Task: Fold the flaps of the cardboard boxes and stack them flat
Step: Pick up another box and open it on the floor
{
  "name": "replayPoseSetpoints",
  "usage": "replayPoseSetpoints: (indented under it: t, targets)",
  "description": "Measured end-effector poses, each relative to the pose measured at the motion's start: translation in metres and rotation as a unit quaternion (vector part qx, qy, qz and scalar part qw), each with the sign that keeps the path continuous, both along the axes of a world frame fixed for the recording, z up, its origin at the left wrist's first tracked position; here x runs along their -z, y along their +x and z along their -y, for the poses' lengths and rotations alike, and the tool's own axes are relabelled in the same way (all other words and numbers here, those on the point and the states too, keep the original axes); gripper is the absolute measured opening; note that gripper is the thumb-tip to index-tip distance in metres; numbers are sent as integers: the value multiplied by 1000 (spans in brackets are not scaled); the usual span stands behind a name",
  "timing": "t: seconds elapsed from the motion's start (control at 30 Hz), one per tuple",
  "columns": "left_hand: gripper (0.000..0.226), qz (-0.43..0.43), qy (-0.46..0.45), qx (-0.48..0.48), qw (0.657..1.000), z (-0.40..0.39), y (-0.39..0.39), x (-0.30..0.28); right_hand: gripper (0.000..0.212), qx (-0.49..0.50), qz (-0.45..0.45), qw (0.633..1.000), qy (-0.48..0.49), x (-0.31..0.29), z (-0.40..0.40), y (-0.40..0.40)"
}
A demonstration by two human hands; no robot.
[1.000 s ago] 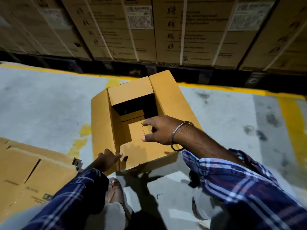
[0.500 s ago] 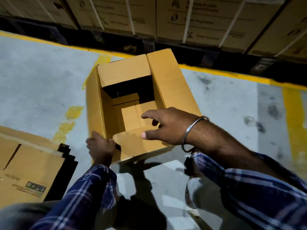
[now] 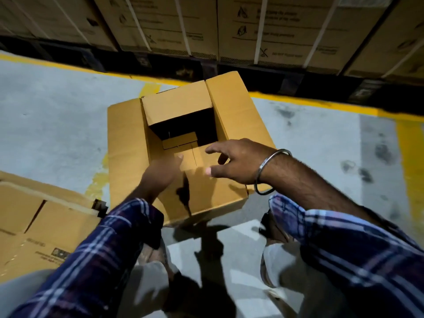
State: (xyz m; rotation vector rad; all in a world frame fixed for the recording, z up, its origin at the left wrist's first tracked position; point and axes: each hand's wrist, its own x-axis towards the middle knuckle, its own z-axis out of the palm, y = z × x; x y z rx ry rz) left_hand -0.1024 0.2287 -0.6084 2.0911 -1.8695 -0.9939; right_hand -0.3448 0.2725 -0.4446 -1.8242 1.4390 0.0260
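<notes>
left hand (image 3: 160,174) and right hand (image 3: 236,161) grips empty, over box (image 3: 128,157)

Grey concrete floor (image 3: 57,125) is showing dark smudges & scuffs at right. A yellow painted line (image 3: 321,103) is running across the far side, w/ a 2nd yellow strip (image 3: 410,168) heading down the right edge; worn yellow patches are sitting on the floor at left. Dark pallet bases (image 3: 160,65) are lining the far side just beyond the line. Big strapped cartons (image 3: 275,28) are standing on them in a row, white straps (image 3: 183,26) crossing their fronts, w/ handling symbols & print too blurred to read. Shadows are falling on the floor near the bottom centre.
</notes>
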Motion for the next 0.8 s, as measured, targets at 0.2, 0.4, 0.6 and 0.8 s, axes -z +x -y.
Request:
replayPoseSetpoints:
  t: [0.2, 0.4, 0.6, 0.8]
  targets:
    - [50, 40, 371, 215, 903, -36, -13, -6, 61, 21, 3, 1000, -2, -4, -2, 8]
    - [45, 358, 107, 318, 871, -109, -45, 33, 66, -7, -14, 1000, 14, 2, -14, 20]
    - [40, 372, 144, 345, 850, -91, -52, 35, 66, -24, -33, 999, 20, 4, -12, 19]
    - [43, 85, 347, 154, 921, -43, -39, 2, 65, -20, -44, 999, 13, -3, -5, 26]
